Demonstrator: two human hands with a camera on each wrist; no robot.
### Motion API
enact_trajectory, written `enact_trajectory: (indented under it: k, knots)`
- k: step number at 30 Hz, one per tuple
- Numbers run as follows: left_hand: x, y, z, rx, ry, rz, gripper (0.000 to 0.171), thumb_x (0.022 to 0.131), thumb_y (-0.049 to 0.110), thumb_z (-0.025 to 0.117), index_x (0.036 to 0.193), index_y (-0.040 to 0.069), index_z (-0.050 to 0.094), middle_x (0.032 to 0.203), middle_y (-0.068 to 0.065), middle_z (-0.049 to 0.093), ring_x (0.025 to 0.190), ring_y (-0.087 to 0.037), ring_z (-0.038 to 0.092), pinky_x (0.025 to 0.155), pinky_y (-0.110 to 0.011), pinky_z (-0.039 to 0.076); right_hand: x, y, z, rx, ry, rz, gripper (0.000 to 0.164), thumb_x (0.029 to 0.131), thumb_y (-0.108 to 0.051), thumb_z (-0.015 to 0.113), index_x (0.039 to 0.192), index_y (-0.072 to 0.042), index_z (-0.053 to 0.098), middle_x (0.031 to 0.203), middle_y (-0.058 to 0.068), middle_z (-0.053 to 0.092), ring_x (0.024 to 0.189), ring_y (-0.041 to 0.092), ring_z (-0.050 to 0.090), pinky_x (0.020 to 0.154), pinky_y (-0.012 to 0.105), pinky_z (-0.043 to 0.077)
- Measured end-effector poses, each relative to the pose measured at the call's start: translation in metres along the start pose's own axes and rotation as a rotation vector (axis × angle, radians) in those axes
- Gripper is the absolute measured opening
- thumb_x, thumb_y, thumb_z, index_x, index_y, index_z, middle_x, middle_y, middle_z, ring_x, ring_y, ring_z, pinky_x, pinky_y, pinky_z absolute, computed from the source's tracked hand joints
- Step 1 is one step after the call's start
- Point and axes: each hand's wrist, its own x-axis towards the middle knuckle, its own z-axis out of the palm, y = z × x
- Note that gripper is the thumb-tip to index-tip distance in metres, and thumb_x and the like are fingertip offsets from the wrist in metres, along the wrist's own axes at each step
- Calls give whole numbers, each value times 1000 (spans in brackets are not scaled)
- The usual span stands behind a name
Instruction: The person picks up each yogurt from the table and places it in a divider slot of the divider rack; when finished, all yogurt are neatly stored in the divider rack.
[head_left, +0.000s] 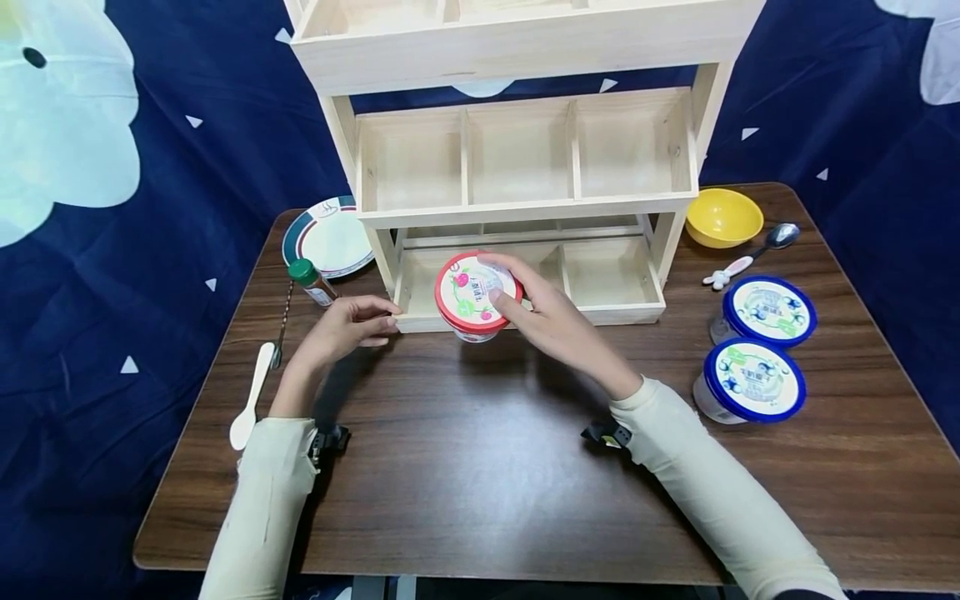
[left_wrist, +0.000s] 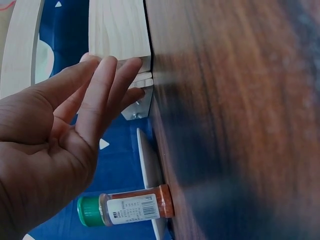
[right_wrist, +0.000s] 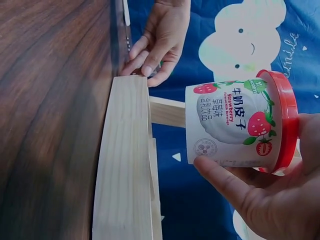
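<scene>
A white strawberry milk tub (head_left: 468,287) with a red lid is held in my right hand (head_left: 558,325), over the front wall of the bottom wooden drawer (head_left: 622,316). The right wrist view shows the printed side of this tub (right_wrist: 230,125), with the fingers along its base and side. At the drawer's left front corner is my left hand (head_left: 347,327), its fingertips right at the wood. In the left wrist view, the fingers (left_wrist: 95,100) of that hand are nearly straight. The drawer's right compartment shows bare wood; the tub and right hand partly cover the others.
A wooden shelf with a divided middle tray (head_left: 525,208) rises above the drawer. Left stand plates (head_left: 333,237), a green-capped spice jar (head_left: 313,282) and a white spoon (head_left: 252,398). Right are a yellow bowl (head_left: 723,218), a rabbit-handled spoon (head_left: 738,265) and two blue-lidded tubs (head_left: 757,379).
</scene>
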Motion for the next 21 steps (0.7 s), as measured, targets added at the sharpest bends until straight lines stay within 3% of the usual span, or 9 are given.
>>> enact_trajectory:
  k: [8, 14, 21]
  knots:
    - [-1, 1, -1, 14, 1, 9, 29, 111, 2, 62, 136, -9, 67, 132, -32, 68, 104, -15, 74, 93, -36, 66, 16, 0, 4, 20, -3, -1, 50, 112, -20, 60, 161, -21, 50, 145, 5, 59, 116, 20, 58, 101, 42, 54]
    - [-1, 1, -1, -3, 2, 20, 29, 111, 2, 62, 136, -10, 67, 132, -32, 68, 102, -11, 74, 92, -35, 66, 24, 4, 5, 12, 14, -6, 49, 112, -18, 61, 160, -21, 51, 148, 4, 58, 119, 19, 59, 105, 41, 53]
    - [-2, -1, 0, -11, 5, 22, 28, 110, 2, 63, 135, -9, 68, 128, -29, 71, 103, -14, 74, 91, -36, 66, 36, 9, 14, -10, 10, -1, 50, 112, -21, 61, 160, -22, 51, 146, 5, 60, 118, 19, 61, 100, 39, 57]
